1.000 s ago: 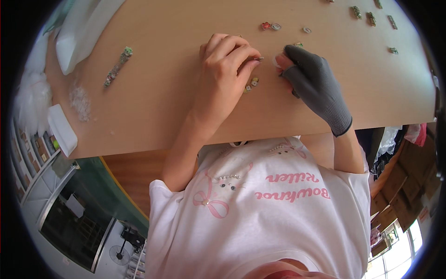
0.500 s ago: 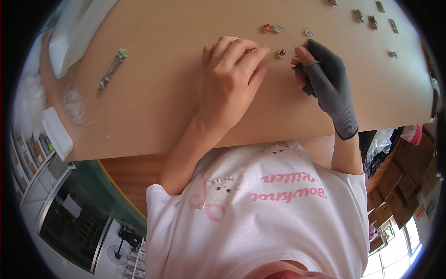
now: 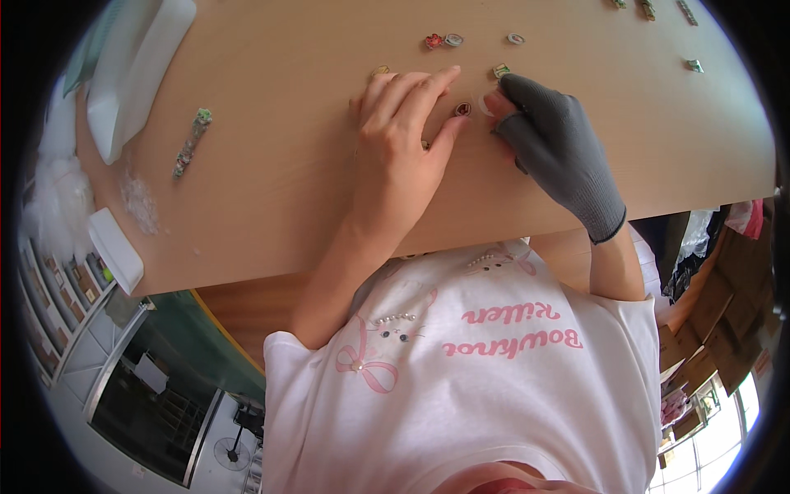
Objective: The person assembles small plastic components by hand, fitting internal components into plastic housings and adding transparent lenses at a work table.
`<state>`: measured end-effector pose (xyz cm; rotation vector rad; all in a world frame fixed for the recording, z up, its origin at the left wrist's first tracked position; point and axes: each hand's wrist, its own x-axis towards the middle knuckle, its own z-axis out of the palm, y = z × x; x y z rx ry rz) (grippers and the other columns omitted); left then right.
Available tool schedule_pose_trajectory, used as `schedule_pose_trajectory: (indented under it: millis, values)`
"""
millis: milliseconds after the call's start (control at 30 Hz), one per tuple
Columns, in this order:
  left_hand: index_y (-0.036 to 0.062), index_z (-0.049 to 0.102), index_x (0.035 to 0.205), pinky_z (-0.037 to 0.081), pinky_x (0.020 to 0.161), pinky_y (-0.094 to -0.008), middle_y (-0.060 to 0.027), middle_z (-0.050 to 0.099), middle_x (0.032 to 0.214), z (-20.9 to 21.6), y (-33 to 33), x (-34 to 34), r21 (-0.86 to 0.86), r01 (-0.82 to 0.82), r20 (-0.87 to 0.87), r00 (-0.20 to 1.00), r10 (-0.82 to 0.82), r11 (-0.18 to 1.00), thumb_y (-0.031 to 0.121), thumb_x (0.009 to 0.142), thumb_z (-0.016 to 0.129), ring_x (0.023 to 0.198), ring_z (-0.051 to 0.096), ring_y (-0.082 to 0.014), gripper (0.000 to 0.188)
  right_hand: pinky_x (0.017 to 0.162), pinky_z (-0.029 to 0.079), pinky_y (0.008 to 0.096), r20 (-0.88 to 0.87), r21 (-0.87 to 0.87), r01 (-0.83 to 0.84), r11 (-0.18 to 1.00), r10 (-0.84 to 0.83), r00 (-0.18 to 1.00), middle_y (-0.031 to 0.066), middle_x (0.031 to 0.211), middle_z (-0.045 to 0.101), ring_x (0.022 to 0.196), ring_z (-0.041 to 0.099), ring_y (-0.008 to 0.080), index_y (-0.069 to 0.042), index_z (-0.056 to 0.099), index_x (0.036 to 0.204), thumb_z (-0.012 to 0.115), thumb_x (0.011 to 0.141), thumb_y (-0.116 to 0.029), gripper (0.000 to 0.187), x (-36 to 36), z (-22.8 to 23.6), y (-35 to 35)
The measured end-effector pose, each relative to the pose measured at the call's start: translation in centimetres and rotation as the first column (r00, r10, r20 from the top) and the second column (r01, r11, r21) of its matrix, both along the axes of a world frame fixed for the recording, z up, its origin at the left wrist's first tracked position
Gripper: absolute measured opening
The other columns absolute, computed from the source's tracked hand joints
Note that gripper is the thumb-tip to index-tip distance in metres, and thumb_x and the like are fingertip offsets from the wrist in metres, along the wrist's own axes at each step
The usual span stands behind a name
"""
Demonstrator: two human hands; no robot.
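My left hand [image 3: 401, 123] is bare and lies low over the table, fingers stretched and the thumb apart from them. The thumb tip is beside a small dark-red oval charm [image 3: 462, 109]. A yellowish charm [image 3: 379, 72] peeks out past its knuckles, and another small piece [image 3: 425, 144] is mostly hidden under the palm. On my right hand [image 3: 559, 148] is a grey glove with bare fingertips. Its fingertips pinch a small pale piece [image 3: 485, 104] whose shape is partly hidden. A green charm [image 3: 501, 71] lies just beyond it.
Farther back lie a red flower charm [image 3: 434, 41], an oval one [image 3: 454, 39] and a pale one [image 3: 515, 39]. Several green pieces [image 3: 648, 10] are at the far right. A beaded strip [image 3: 192, 142], clear plastic scraps [image 3: 139, 204] and white trays [image 3: 116, 249] are at left.
My left hand has spread its fingers and thumb, uncovering small pieces near it. The right hand has shifted left and slightly nearer, and a green charm now shows beyond it. The view has shifted.
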<state>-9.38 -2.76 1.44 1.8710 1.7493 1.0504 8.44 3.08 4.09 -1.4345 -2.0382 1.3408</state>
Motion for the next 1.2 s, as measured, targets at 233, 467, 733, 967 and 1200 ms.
schedule_pose_trajectory:
  millis: [233,467,733,967,1200]
  values:
    - [0.0064,0.066,0.108,0.049,0.086,-0.0329,-0.0047,0.07,0.096,-0.3,-0.5,0.5,0.0,-0.07,0.078,0.995,0.07,0.998,-0.003,0.074,0.079,0.091,0.067,-0.0188,0.038,0.057,0.045,0.0416,0.065,-0.083,-0.014,0.996,0.019,0.998,0.0148,0.062,0.059,0.059,0.06,0.0339,-0.001,0.058,0.081,0.057,0.092,-0.02,0.022,-0.6,0.4,0.6]
    - [0.0089,0.063,0.101,0.043,0.087,-0.0354,0.001,0.069,0.09,-0.2,-0.1,0.6,0.015,-0.046,0.149,0.988,0.043,0.999,-0.002,0.074,0.078,0.094,0.062,-0.0202,0.032,0.054,0.045,0.0365,-0.014,-0.192,0.05,0.98,-0.054,0.998,0.0118,0.058,0.057,0.052,0.058,0.0254,-0.001,0.057,0.081,0.056,0.092,-0.017,0.02,-0.6,1.0,0.5]
    - [0.0113,0.059,0.092,0.037,0.088,-0.0381,0.0026,0.067,0.082,-0.6,-0.1,0.8,-0.026,0.0,0.179,0.984,0.005,1.0,0.002,0.072,0.079,0.094,0.059,-0.0213,0.03,0.054,0.044,0.0356,0.028,-0.181,0.117,0.977,-0.114,0.993,0.0122,0.057,0.056,0.05,0.056,0.0247,0.0,0.055,0.08,0.054,0.094,-0.016,0.022,0.1,0.8,-0.8]
    - [0.011,0.06,0.088,0.039,0.085,-0.0377,0.0021,0.066,0.08,-0.5,0.3,0.2,0.035,0.005,0.15,0.989,-0.011,0.999,0.002,0.071,0.08,0.09,0.06,-0.0214,0.027,0.054,0.044,0.0401,0.084,-0.168,0.026,0.985,-0.012,0.996,0.0141,0.056,0.056,0.054,0.058,0.0317,0.0,0.055,0.076,0.057,0.093,-0.021,0.027,-0.5,1.2,0.0]
    - [0.0086,0.059,0.08,0.042,0.081,-0.0353,0.0,0.063,0.071,-0.4,0.4,0.0,-0.021,0.015,0.238,0.971,-0.009,1.0,0.0,0.07,0.079,0.082,0.061,-0.0207,0.024,0.056,0.045,0.0429,0.157,-0.022,-0.026,0.999,0.029,0.987,0.0189,0.064,0.06,0.06,0.06,0.0383,0.0,0.059,0.08,0.061,0.09,-0.02,0.022,-0.7,0.5,0.2]
